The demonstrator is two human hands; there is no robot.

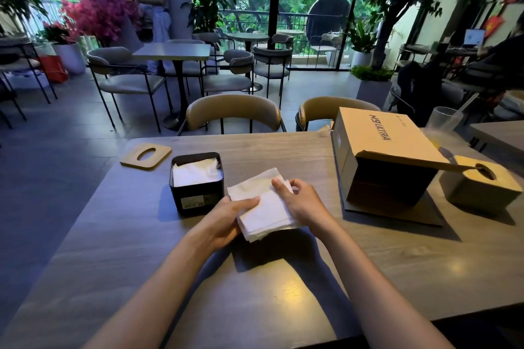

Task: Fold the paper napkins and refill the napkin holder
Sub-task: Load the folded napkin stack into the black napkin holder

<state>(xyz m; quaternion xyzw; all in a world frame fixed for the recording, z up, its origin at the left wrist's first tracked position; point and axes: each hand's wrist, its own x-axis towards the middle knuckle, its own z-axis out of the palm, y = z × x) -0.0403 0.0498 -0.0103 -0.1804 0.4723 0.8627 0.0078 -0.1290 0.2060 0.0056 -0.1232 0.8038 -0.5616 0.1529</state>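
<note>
A stack of white paper napkins (265, 208) lies on the wooden table (283, 278) in front of me. My left hand (226, 217) grips the stack's left edge with the thumb on top. My right hand (300, 200) pinches the top napkin near its far right corner. Just left of the stack stands a black square napkin holder (197, 194), open on top, with white napkins (195, 174) inside. Its wooden lid (146, 156) with an oval slot lies flat on the table behind it, to the left.
A brown cardboard box (380, 159) lies on its side at the right, open toward me. A second holder with a wooden lid (482, 187) stands at the far right, a plastic cup (443, 122) behind. Two tan chairs (232, 113) face the table's far edge.
</note>
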